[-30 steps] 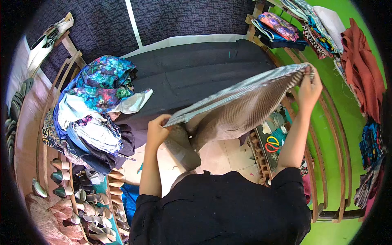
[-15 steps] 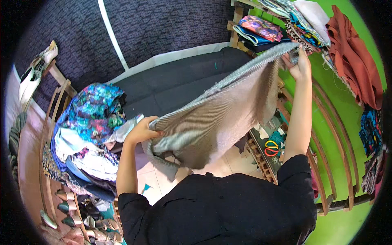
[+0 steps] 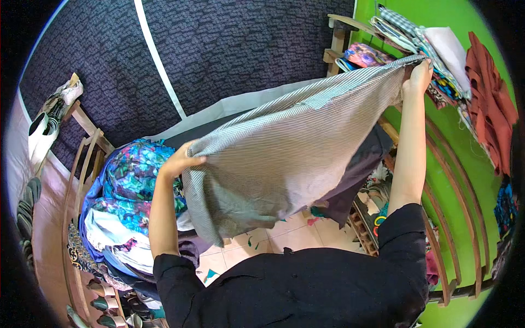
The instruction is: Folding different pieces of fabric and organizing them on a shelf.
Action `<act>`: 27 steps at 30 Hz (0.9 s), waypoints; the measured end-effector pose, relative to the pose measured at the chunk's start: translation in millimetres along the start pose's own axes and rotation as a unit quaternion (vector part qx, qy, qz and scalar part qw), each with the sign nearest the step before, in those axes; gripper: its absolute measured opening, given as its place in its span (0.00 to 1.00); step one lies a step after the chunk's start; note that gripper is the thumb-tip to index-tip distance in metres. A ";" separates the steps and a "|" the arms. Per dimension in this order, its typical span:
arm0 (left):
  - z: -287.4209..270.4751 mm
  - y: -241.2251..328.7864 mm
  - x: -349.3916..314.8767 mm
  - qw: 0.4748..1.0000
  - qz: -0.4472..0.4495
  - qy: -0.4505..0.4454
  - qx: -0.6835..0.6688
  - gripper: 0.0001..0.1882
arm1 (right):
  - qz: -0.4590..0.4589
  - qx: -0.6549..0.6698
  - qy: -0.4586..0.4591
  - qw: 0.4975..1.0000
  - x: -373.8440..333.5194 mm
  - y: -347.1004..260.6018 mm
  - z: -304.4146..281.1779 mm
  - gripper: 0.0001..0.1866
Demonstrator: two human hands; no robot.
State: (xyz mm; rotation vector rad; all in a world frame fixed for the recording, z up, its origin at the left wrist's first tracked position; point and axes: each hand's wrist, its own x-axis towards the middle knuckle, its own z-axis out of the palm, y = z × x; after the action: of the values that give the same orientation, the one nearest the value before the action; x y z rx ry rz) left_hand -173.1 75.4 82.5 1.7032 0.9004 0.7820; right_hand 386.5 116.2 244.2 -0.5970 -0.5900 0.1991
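Note:
A striped grey-brown cloth (image 3: 290, 147) is stretched between my two hands and hangs down in front of me. My left hand (image 3: 183, 158) pinches its near left corner, thumb on top. Up at the far right, my right hand (image 3: 420, 76) grips the other end of its upper edge. The fabric runs slantwise from lower left to upper right, its lower edge loose. Behind and below it lies a dark cloth (image 3: 361, 180), partly covered by the striped one.
Heaped clothes (image 3: 131, 175) lie at the left beside a wooden rack. Folded fabrics (image 3: 366, 54) and a rust-coloured cloth (image 3: 492, 93) sit at the right by a green wall. Shoes (image 3: 104, 300) stand at lower left. Scraps (image 3: 210, 274) litter the tiled floor (image 3: 295, 238).
The striped cloth has spread wider and lifted slightly. My right hand has shifted right, and my left hand has moved a little left and up. The whole view has shifted somewhat.

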 end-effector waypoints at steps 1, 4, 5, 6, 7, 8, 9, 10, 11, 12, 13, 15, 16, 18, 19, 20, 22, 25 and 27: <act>-16.6 -8.5 11.9 0.997 -0.021 -0.024 -0.073 0.28 | 0.002 0.003 -0.001 1.000 11.8 17.1 -3.7 0.16; -47.1 -30.9 37.0 0.984 -0.075 0.113 -0.116 0.27 | 0.037 -0.046 0.033 0.998 4.0 53.4 7.3 0.23; -49.0 -19.6 52.8 0.989 -0.063 0.131 -0.029 0.23 | 0.008 -0.070 0.022 0.997 2.9 64.0 6.1 0.23; -48.6 -8.9 65.6 0.986 -0.049 0.149 0.058 0.20 | -0.021 -0.094 0.010 0.995 1.8 76.3 5.1 0.23; -47.7 -3.3 77.6 0.986 -0.048 0.148 0.058 0.20 | -0.017 -0.170 0.003 0.985 -6.4 84.0 6.5 0.23; -43.8 4.6 88.4 0.948 -0.006 0.250 0.199 0.18 | -0.017 -0.243 -0.001 0.970 -9.6 86.2 6.1 0.22; -41.9 9.3 99.2 0.877 0.036 0.346 0.332 0.16 | -0.086 -0.205 0.027 0.975 7.6 119.8 0.8 0.21; -45.4 7.0 104.7 0.874 0.031 0.353 0.332 0.16 | -0.105 -0.265 -0.008 0.958 -2.2 130.0 8.0 0.20; -48.9 3.0 112.6 0.818 0.077 0.394 0.412 0.16 | -0.094 -0.292 -0.022 0.952 -5.5 142.1 11.0 0.20; -52.4 -1.3 120.5 0.752 0.120 0.428 0.487 0.16 | -0.083 -0.318 -0.036 0.944 -7.4 158.5 13.5 0.19; -58.1 -3.1 127.7 0.795 0.046 0.359 0.487 0.18 | -0.082 -0.317 -0.036 0.944 3.2 183.7 0.2 0.19; -63.9 -27.9 144.9 0.815 -0.037 0.318 0.483 0.22 | -0.039 -0.448 -0.151 0.880 39.6 238.1 -36.0 0.17; -67.7 -43.7 138.7 0.818 -0.086 0.303 0.481 0.22 | -0.033 -0.444 -0.163 0.880 28.9 244.0 -27.4 0.17; -78.8 -72.1 133.0 0.818 -0.135 0.306 0.468 0.23 | -0.036 -0.503 -0.284 0.816 -3.4 232.0 -20.4 0.13; -76.7 -76.7 134.7 0.810 -0.110 0.327 0.474 0.24 | -0.072 -0.502 -0.297 0.809 -3.8 238.7 -27.1 0.12; -80.5 -83.3 130.9 0.798 -0.092 0.355 0.479 0.24 | -0.108 -0.497 -0.318 0.801 -13.7 239.7 -20.2 0.11; -91.6 -89.7 138.5 0.798 -0.059 0.401 0.446 0.25 | -0.062 -0.493 -0.334 0.801 -17.8 238.7 -7.4 0.09; -83.4 -41.6 142.9 0.792 -0.054 0.466 0.391 0.24 | -0.025 -0.509 -0.352 0.785 -32.0 204.4 19.6 0.08; -80.4 -28.5 142.7 0.816 -0.042 0.452 0.359 0.24 | -0.167 -0.541 -0.349 0.747 -64.2 171.0 41.3 0.08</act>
State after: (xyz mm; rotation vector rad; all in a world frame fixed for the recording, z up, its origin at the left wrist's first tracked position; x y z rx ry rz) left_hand -173.1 241.6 88.8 1.8649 2.1284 1.3409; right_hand 308.5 253.0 142.7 -1.5567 -1.5692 -0.3309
